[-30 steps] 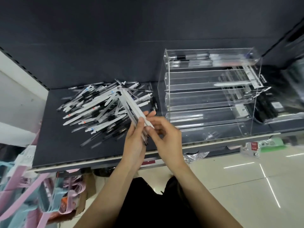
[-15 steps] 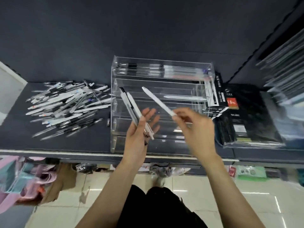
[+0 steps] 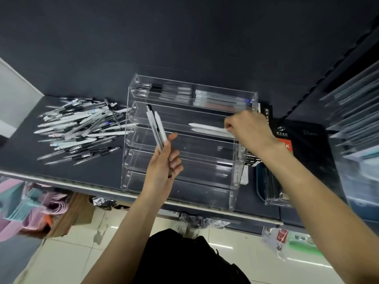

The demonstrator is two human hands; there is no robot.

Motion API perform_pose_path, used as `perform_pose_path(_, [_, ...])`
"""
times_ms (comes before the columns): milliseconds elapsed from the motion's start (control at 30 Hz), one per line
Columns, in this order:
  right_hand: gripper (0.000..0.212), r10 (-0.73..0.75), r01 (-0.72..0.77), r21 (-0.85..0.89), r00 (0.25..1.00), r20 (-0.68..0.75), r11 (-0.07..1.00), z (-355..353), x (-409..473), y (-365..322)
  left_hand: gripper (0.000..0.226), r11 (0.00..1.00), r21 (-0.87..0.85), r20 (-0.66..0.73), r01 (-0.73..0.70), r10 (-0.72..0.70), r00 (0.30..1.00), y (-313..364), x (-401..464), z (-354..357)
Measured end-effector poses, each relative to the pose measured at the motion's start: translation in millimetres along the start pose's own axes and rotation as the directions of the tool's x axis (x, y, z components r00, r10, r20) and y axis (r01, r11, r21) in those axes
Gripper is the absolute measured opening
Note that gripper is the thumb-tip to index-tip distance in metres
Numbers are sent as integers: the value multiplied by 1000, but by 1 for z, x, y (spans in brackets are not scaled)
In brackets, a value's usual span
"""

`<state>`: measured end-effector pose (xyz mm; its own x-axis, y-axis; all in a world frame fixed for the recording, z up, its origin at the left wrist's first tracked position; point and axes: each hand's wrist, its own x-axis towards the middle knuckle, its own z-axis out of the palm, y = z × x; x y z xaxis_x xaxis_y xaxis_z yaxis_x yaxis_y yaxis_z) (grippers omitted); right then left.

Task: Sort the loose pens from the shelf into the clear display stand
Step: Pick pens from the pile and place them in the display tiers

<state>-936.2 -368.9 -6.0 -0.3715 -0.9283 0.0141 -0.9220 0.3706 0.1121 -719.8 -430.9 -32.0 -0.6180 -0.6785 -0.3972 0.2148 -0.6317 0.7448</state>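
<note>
Head view: we're at the clear stand [image 3: 182, 152], pens in both hands.
Our right hand [image 3: 249, 130] pinches a white pen [image 3: 207, 126] in the second tier; our left hand [image 3: 164, 169] grips two pens [image 3: 156, 128].

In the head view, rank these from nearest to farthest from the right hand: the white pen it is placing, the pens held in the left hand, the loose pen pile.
1. White pen: in the right hand grip, inside the clear display stand's second tier.
2. Held pens: in the left hand, in front of the stand's left half.
3. Loose pen pile: on the shelf, left of the stand.
</note>
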Motion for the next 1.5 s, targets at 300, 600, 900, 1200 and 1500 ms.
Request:
perform_pose_path(300, [23,-67,71,-52,996,65,996,-4,3,8,31,999,-52,73,-12,15,997,-2,8,20])
perform_pose_path(600, [15,100,18,777,990,-104,629,-27,-48,-63,42,988,-157,132,0,22,991,-9,9,46])
perform_pose_path(900, [14,181,41,591,933,-311,806,-20,-35,-16,29,990,7,13,-137,137,990,-8,10,29])
perform_pose_path(1200, [24,-140,167,74,948,-287,983,17,3,1,23,993,-95,-71,-74,68,995,-3,11,19])
perform_pose_path(1500, [20,-148,144,-72,988,-46,987,10,7,11,23,992,39,-41,-123,125,991,3,9,19])
